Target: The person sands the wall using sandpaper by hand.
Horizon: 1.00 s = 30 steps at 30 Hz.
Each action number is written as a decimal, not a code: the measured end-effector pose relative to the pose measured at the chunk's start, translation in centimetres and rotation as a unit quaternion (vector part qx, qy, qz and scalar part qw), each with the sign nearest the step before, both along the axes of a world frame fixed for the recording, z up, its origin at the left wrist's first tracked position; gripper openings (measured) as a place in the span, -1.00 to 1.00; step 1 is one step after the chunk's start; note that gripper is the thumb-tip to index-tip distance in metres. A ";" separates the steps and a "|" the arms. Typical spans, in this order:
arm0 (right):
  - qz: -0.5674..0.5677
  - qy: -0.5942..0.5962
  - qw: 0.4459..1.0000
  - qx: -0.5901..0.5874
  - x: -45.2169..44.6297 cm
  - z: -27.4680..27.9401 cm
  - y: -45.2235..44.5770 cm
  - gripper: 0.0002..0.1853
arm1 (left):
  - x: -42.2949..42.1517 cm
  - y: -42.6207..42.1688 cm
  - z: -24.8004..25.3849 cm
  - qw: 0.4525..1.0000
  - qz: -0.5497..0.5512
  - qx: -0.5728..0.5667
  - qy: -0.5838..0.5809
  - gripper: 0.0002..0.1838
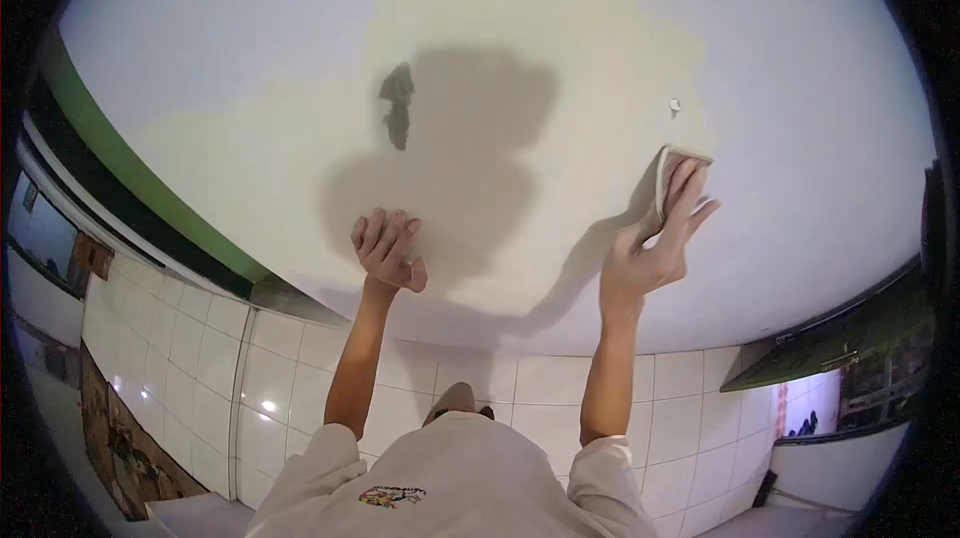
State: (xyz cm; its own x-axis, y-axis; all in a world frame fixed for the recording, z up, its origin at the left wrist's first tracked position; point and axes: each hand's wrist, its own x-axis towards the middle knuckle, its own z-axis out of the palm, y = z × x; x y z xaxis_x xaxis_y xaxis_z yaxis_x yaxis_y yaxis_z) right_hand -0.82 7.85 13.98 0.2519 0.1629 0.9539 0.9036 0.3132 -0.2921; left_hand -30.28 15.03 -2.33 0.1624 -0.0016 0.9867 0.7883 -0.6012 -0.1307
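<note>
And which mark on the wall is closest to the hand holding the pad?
The small whitish mark just above the pad in the right hand. The other, a dark grey patch, is bigger and much farther left, above the left hand.

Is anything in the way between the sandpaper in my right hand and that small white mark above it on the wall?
Nothing visible is: only wall surface lies between the sandpaper in your right hand and the small white mark.
</note>
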 end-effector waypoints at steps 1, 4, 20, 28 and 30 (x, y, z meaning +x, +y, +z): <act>0.008 0.001 1.000 -0.015 0.1 -1.2 0.0 -0.19 | 0.1 0.1 -0.1 1.000 -0.006 0.008 -0.006 -0.43; 0.013 0.001 0.999 -0.030 0.0 -3.0 0.3 -0.20 | 0.1 0.6 -0.1 1.000 -0.013 0.015 -0.014 -0.42; 0.041 -0.044 0.997 0.048 1.6 -0.6 -0.2 -0.05 | -0.4 0.3 -0.5 1.000 0.005 0.015 0.003 -0.38; 0.044 -0.043 0.997 0.039 1.1 0.2 -0.4 -0.02 | -0.1 0.0 -0.1 1.000 0.014 0.011 0.002 -0.40; 0.049 -0.033 0.998 0.032 0.8 0.3 -0.1 -0.02 | -0.3 0.3 -0.5 1.000 0.018 0.009 0.002 -0.40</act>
